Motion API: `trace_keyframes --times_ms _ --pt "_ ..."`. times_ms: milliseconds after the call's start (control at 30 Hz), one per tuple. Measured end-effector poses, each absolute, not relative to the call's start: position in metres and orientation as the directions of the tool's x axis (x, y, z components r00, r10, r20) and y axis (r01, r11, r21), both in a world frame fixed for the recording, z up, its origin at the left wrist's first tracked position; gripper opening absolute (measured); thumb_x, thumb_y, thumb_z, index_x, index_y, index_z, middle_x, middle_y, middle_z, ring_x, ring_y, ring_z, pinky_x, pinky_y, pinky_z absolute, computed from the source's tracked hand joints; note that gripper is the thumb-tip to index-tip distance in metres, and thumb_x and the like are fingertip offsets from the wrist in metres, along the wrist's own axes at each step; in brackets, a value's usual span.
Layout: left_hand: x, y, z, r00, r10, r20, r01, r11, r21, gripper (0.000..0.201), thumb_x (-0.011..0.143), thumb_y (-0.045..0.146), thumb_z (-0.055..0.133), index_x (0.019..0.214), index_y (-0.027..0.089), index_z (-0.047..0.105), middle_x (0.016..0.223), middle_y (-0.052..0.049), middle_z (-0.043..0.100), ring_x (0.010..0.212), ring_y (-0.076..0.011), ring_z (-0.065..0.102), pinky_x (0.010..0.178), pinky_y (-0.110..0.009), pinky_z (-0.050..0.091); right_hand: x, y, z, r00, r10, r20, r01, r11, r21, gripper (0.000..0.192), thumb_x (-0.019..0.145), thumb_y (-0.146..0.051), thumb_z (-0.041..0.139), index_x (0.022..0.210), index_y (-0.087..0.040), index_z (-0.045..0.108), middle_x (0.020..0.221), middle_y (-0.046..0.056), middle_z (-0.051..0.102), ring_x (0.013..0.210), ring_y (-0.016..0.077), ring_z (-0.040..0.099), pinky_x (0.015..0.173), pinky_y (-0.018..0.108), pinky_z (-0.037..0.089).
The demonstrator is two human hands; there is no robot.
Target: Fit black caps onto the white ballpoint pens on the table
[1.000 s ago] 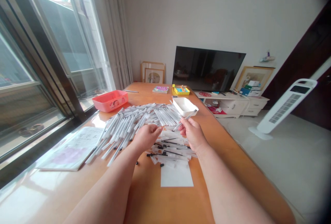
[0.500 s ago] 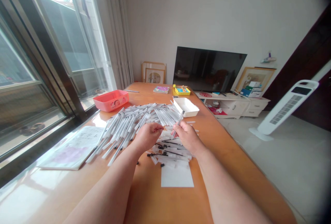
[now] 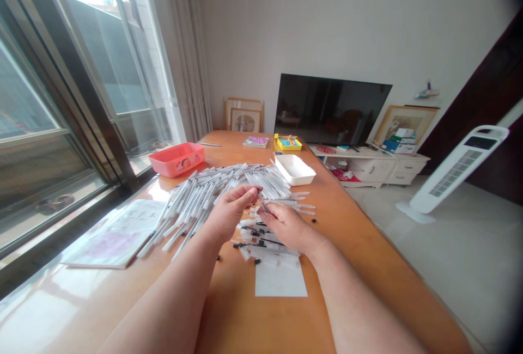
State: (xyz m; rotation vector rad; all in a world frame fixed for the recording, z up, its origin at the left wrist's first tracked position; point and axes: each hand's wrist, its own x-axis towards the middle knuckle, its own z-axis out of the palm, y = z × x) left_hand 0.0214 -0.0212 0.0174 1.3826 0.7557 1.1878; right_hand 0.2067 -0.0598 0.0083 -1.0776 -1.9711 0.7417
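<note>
My right hand (image 3: 288, 226) is closed round a slim clear pen (image 3: 263, 203), which points up and to the left. At the pen's dark upper end, the thumb and fingers of my left hand (image 3: 232, 209) are pinched together. Whether a separate small part sits between them is too small to tell. Below both hands lies a loose heap of pen parts (image 3: 272, 258), clear tubes and black pieces, partly over a white sheet of paper (image 3: 281, 283). Many pens (image 3: 204, 190) are piled beyond and to the left of my hands.
Behind the pile stand a red basket (image 3: 177, 160) and a white tray (image 3: 295, 170). A notebook (image 3: 116, 234) lies at the left. Farther back are a booklet (image 3: 255, 141) and a yellow box (image 3: 288, 142). One black piece (image 3: 314, 220) lies near the right edge.
My right hand has moved left and lowered the pen's dark end, tilting it leftward. My left hand has risen to meet that end. A black piece now shows on the table at the right.
</note>
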Motion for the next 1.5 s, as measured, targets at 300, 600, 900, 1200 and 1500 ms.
trace_keyframes --times_ms 300,600,900,1200,1500 --pt "0.018 -0.01 0.013 0.194 0.97 0.147 -0.437 -0.049 0.898 0.027 0.079 0.037 0.08 0.098 0.017 0.077 0.084 -0.004 0.07 0.078 -0.0143 0.061 0.077 -0.027 0.045 0.207 -0.067 0.014 -0.345 0.912 0.221 0.27 0.322 -0.907 0.051 0.101 -0.058 0.043 0.072 -0.02 0.062 0.081 0.004 0.066 0.083 0.0194 0.059 0.078 0.029 0.044" --pt "0.024 -0.015 0.019 0.043 0.991 0.124 -0.436 -0.094 0.895 0.027 0.07 0.034 0.087 0.086 0.013 0.079 0.08 -0.004 0.07 0.074 -0.0124 0.057 0.08 -0.028 0.045 0.2 -0.059 0.006 -0.172 0.905 0.389 0.496 0.421 -0.759 0.033 0.097 -0.045 0.055 0.077 -0.021 0.066 0.073 0.0 0.063 0.068 0.0169 0.052 0.063 0.028 0.036" --pt "0.021 -0.012 0.02 0.084 0.988 0.129 -0.486 -0.072 0.871 0.026 0.076 0.034 0.082 0.094 0.015 0.078 0.075 -0.002 0.066 0.072 -0.0104 0.056 0.071 -0.024 0.042 0.201 -0.064 0.01 -0.204 0.946 0.25 0.271 0.3 -0.915 0.048 0.1 -0.054 0.043 0.074 -0.021 0.066 0.074 0.003 0.067 0.075 0.0194 0.058 0.074 0.03 0.044" --pt "0.025 -0.013 0.02 0.006 0.995 0.099 -0.454 -0.086 0.887 0.027 0.07 0.033 0.085 0.088 0.014 0.079 0.077 -0.004 0.068 0.071 -0.012 0.057 0.072 -0.027 0.042 0.199 -0.059 0.004 -0.078 0.94 0.333 0.41 0.335 -0.848 0.027 0.088 -0.048 0.065 0.083 -0.022 0.067 0.073 0.0 0.066 0.069 0.0185 0.054 0.064 0.029 0.041" --pt "0.022 -0.01 0.018 0.018 0.996 0.089 -0.483 -0.069 0.873 0.027 0.071 0.032 0.085 0.09 0.015 0.078 0.078 -0.003 0.068 0.07 -0.0104 0.056 0.069 -0.025 0.039 0.2 -0.062 0.006 -0.188 0.962 0.198 0.263 0.244 -0.933 0.038 0.095 -0.052 0.055 0.077 -0.02 0.066 0.072 0.001 0.066 0.071 0.018 0.057 0.07 0.029 0.043"
